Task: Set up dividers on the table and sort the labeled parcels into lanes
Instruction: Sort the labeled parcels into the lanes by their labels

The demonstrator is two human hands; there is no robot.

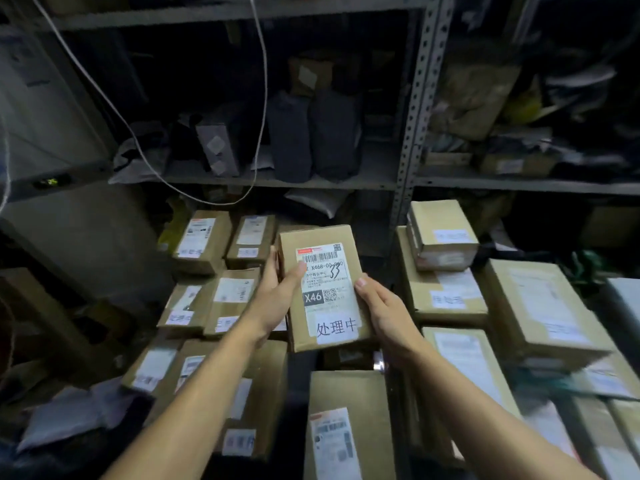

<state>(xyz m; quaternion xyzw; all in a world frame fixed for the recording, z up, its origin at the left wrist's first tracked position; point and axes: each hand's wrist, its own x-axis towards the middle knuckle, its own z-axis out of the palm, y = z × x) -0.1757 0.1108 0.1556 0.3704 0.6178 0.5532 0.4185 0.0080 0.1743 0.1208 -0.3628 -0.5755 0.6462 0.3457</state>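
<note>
The small brown cardboard parcel (323, 289) is up in the air in the middle, label up. It looks light and stiff, so its long sides are good to hold. The left hand (273, 303) and right hand (384, 310) hold those sides. More boxes (446, 233) lie below, by dark metal shelves (415, 98).

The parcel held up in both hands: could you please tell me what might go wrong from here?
1. The left hand and right hand hold the parcel only by its side edges; that grip could slip.
2. It hangs over a gap between the crowded stacks of boxes and might drop in.
3. Its handwritten label could be misread in the dim light.
</note>
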